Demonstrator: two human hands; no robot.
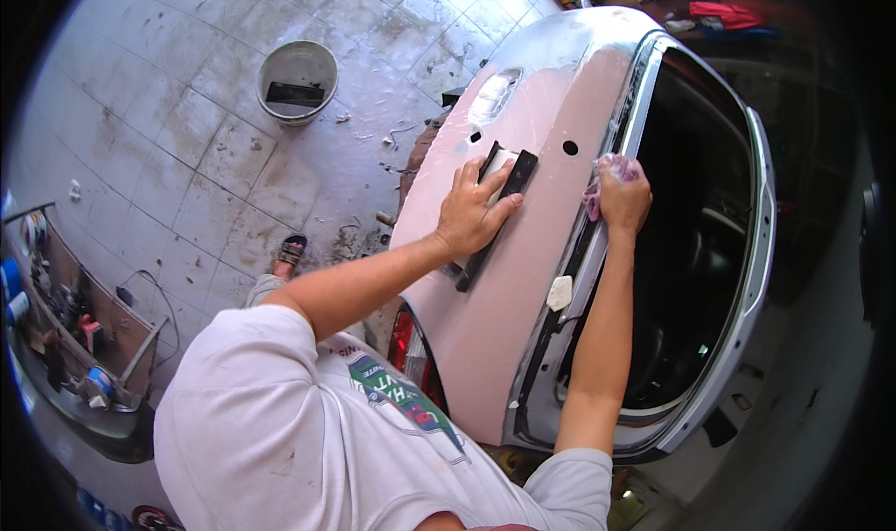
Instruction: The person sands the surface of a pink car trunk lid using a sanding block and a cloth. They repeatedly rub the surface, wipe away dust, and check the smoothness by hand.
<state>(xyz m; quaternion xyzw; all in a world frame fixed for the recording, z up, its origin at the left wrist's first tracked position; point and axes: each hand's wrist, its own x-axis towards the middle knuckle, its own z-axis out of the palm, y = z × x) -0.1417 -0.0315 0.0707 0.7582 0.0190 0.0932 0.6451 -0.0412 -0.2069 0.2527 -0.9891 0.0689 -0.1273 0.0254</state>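
Observation:
My left hand (pixel 474 212) lies over a long black sanding block (pixel 515 191) on the car's pinkish, primed rear side panel (pixel 551 218). Its fingers reach across the block, and the thumb presses along the near edge. Wet streaks and suds show on the panel around it. Closed in my right hand (pixel 627 202) is a wet, pink-purple cloth (pixel 618 165), held at the edge of the rear window opening. Part of the cloth is hidden by the fingers. A small cream-coloured chunk (pixel 559 293) rests on the panel's edge below that hand.
On the wet tiled floor at the far left stands a grey bucket (pixel 268 62) with a dark flat piece inside. A cart (pixel 121 344) with cans and tools stands at the left. The red tail light (pixel 401 340) is close to my body.

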